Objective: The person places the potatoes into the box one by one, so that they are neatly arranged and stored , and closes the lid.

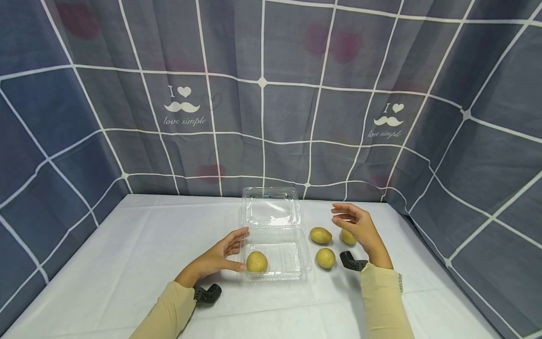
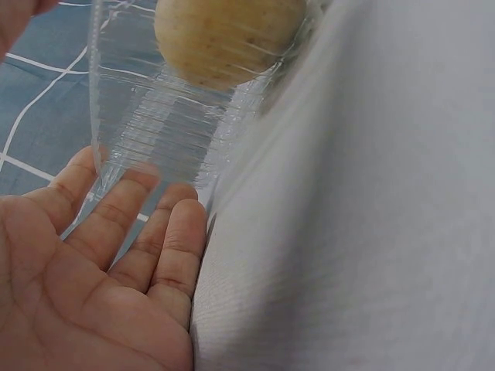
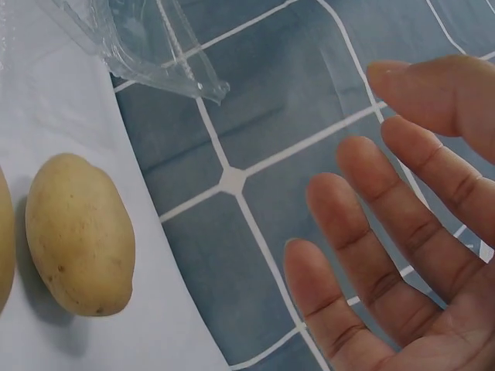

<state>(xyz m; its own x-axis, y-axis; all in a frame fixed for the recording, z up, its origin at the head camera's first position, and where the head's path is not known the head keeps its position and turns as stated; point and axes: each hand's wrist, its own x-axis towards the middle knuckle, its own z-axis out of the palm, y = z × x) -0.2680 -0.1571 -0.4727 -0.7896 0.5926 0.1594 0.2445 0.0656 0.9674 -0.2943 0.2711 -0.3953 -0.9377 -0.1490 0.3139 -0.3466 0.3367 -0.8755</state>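
Observation:
A clear plastic clamshell box (image 1: 288, 252) lies on the table with its lid (image 1: 271, 207) tipped back. One yellow potato (image 1: 257, 262) sits in the tray's front left corner. Along the box's left side is my left hand (image 1: 213, 256), its fingers extended and its thumb near the front corner; in the left wrist view the fingertips (image 2: 182, 193) are against or very close to the ribbed wall. My right hand (image 1: 360, 228) hovers above the potatoes right of the box, fingers loosely bent and holding nothing. Under it a potato (image 1: 347, 238) is partly hidden.
Two more potatoes, one at the back (image 1: 320, 235) and one nearer (image 1: 325, 258), lie between the box and my right hand. A white cloth (image 1: 127, 263) covers the table. Grey-blue checked curtains (image 1: 288, 113) stand behind it and at both sides.

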